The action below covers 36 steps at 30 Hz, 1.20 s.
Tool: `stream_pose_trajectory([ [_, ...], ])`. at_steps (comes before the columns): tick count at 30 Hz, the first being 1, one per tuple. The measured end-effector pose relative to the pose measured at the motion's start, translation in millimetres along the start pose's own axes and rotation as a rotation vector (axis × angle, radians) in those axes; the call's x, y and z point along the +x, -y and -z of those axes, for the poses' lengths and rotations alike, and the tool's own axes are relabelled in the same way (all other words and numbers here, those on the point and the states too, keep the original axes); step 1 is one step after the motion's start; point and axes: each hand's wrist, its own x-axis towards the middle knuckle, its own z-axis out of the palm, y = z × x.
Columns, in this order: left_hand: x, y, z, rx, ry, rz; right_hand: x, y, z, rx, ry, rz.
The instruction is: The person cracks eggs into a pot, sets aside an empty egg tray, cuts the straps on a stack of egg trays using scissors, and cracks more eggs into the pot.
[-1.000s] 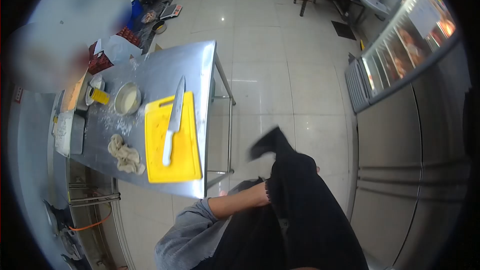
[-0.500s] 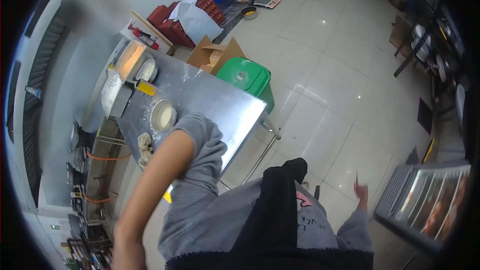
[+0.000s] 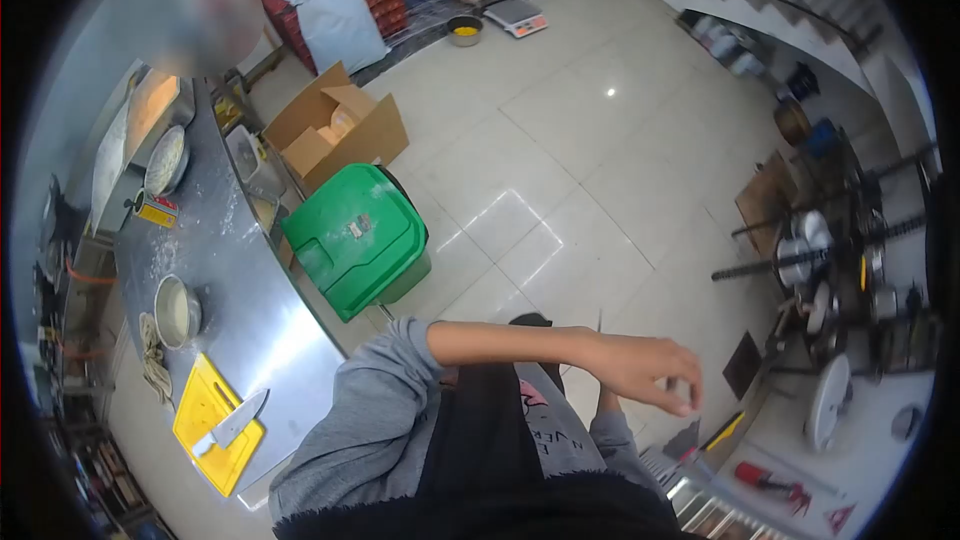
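Note:
My left hand is stretched across in front of my body, fingers loosely curved and apart, with nothing visible in it. Behind it, my right hand is mostly hidden; only a bit of skin above the grey sleeve shows. A thin dark upright thing stands out just above my left wrist; I cannot make out what it is. On the steel table to the left, a knife with a white handle rests on a yellow cutting board. A bowl and a crumpled cloth are beside the board.
A green lidded bin and an open cardboard box stand beside the steel table. Farther off are a scale and a small bowl. Racks with pots and a round basin are at the right.
The view has turned, bringing the stairs and rack into sight. My left arm has swung from the table side across my body. My right hand, visible at the right before, is now mostly covered.

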Motion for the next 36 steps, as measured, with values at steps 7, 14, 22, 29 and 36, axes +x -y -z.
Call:
stream_pose_trajectory([
  [7,-78,225,210,0.626,-0.114,0.677,30,122,74,0.484,0.227,-0.105],
  [14,-258,261,333,0.373,-0.815,1.140,356,302,141,0.126,0.390,0.471],
  [22,-375,274,400,-0.292,-1.853,1.252,459,902,51,0.358,0.306,0.377],
  [29,-440,277,636,-0.191,-2.033,1.012,474,1101,-66,0.582,0.690,0.339],
  [36,-493,220,977,0.646,-1.782,1.041,568,1146,-90,0.650,0.485,-0.038],
])
